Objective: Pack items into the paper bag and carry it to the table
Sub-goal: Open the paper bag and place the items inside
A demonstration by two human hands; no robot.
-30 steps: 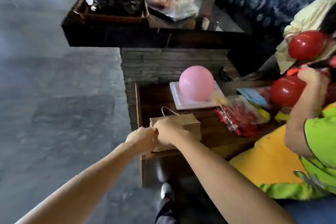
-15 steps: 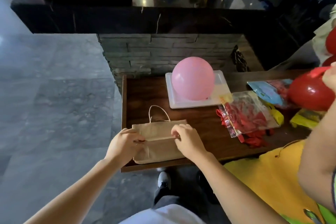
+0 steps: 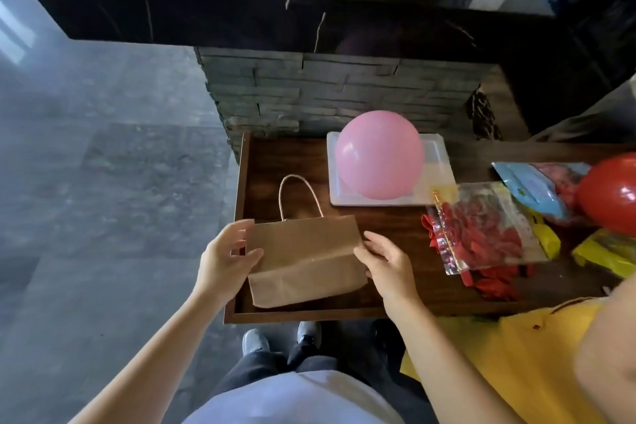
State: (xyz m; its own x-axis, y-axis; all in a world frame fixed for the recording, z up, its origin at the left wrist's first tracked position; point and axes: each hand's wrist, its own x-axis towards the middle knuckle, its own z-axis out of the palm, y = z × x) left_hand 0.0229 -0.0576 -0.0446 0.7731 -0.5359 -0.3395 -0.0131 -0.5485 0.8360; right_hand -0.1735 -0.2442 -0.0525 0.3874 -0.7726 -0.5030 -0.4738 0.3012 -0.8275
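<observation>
Two hands pinch flat paper bag [image 3: 304, 256] at side edges, left hand [image 3: 225, 260] at 9 o'clock, right hand [image 3: 387, 263] at 3, likely to spread it open. Bag lies on counter [image 3: 268, 162]. Pink balloon [image 3: 378, 155] at 1 o'clock, packet of red balloons [image 3: 485, 229] at 3, both apart from bag.

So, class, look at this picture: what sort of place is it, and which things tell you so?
Probably a party set-up corner indoors: a pink balloon on a white tray, a packet of red balloons, and a paper bag on a low wooden table.
</observation>
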